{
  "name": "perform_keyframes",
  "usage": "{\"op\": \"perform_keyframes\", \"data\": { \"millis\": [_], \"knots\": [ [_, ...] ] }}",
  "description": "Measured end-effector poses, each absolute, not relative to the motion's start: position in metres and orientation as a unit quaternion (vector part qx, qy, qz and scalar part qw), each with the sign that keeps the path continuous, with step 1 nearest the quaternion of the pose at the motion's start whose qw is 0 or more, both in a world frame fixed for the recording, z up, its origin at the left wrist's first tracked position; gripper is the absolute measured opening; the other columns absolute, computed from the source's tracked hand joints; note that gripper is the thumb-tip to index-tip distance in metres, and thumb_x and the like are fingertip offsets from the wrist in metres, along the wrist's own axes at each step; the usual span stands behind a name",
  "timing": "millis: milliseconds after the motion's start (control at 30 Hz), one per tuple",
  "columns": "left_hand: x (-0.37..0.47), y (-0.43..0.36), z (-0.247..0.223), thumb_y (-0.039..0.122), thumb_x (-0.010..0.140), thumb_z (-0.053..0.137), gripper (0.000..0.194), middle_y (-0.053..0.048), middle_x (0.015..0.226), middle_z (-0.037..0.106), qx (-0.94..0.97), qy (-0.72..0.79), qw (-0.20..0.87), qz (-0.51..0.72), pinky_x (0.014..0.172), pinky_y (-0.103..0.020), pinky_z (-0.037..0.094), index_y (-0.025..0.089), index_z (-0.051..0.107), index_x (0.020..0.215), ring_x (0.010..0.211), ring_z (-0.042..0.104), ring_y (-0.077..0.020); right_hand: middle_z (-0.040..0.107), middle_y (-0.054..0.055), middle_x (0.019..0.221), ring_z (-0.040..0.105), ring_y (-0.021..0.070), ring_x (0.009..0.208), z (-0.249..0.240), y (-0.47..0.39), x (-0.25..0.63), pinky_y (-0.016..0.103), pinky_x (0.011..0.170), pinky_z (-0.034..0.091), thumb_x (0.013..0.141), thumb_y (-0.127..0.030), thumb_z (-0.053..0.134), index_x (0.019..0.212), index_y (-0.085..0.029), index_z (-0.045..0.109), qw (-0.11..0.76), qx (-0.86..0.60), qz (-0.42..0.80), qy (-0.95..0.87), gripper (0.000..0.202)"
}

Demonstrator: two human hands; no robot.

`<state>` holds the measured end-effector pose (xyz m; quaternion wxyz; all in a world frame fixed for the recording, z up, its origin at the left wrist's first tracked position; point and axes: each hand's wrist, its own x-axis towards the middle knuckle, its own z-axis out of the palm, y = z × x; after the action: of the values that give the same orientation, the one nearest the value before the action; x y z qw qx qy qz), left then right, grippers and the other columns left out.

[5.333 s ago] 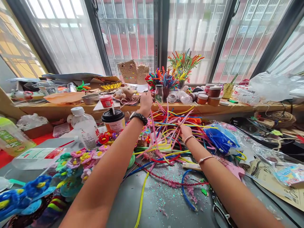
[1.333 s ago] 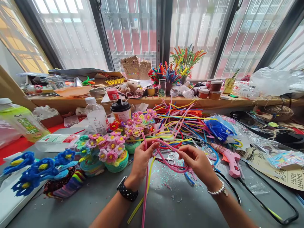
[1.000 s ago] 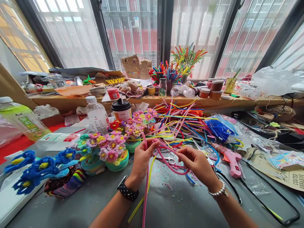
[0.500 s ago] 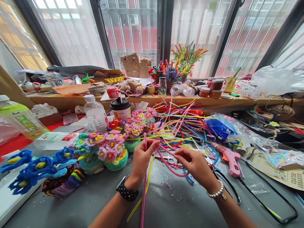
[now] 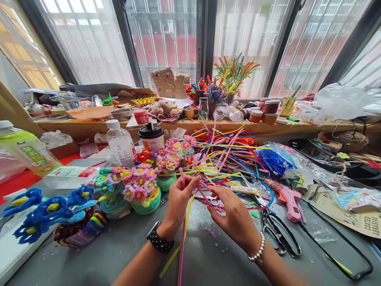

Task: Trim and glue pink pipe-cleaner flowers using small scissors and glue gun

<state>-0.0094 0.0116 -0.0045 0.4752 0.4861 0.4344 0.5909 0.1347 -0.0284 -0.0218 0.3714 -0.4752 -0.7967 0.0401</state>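
Observation:
Over the middle of the grey table, my left hand (image 5: 179, 201) pinches a pink pipe cleaner (image 5: 181, 254). One length of it hangs down toward the near edge, and a short end sticks up above the fingers. Close by on the right, my right hand (image 5: 230, 212) is closed on another stretch of the same pink pipe cleaner, which runs between the two hands. Its exact bend at the fingertips is partly hidden. A yellow pipe cleaner (image 5: 169, 262) lies on the table behind the hanging pink length. Small scissors (image 5: 213, 200) lie just beyond the hands.
Left of my hands stand pots of pink pipe-cleaner flowers (image 5: 139, 180) and blue flowers (image 5: 53, 208). Large scissors (image 5: 272, 230) and a pink glue gun (image 5: 287, 198) lie to the right. Behind is a pile of loose pipe cleaners (image 5: 229, 145), near a lidded cup (image 5: 151, 137) and bottle (image 5: 120, 143).
My right hand has moved left, closer to my left hand, and the pink loop between them has drawn smaller. The large scissors now show more fully. My left hand has barely moved.

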Motion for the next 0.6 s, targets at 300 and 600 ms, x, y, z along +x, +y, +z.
{"op": "perform_keyframes", "data": {
  "millis": [300, 600],
  "knots": [
    [-0.014, 0.014, -0.001, 0.035, 0.061, 0.065, 0.022, 0.003, 0.052, 0.053, 0.501, 0.453, 0.438, 0.593, 0.043, -0.019, 0.029, 0.014, 0.059, 0.06, 0.045, 0.039, -0.0056, 0.063, 0.004, 0.072, 0.057, 0.0165, 0.066, -0.012, -0.025, 0.15, 0.027, 0.06, 0.043, 0.082, -0.015, 0.044, 0.082, -0.015, 0.061, 0.318, -0.488, 0.114, -0.805, 0.017],
    [-0.02, 0.018, 0.003, 0.034, 0.062, 0.065, 0.019, 0.001, 0.059, 0.06, 0.519, 0.466, 0.441, 0.565, 0.045, -0.019, 0.031, 0.014, 0.065, 0.064, 0.049, 0.044, -0.0069, 0.06, 0.001, 0.064, 0.054, 0.012, 0.059, 0.001, -0.024, 0.162, 0.021, 0.056, 0.041, 0.086, -0.026, 0.04, 0.084, -0.016, 0.063, 0.334, -0.479, 0.233, -0.778, 0.025]
  ]
}}
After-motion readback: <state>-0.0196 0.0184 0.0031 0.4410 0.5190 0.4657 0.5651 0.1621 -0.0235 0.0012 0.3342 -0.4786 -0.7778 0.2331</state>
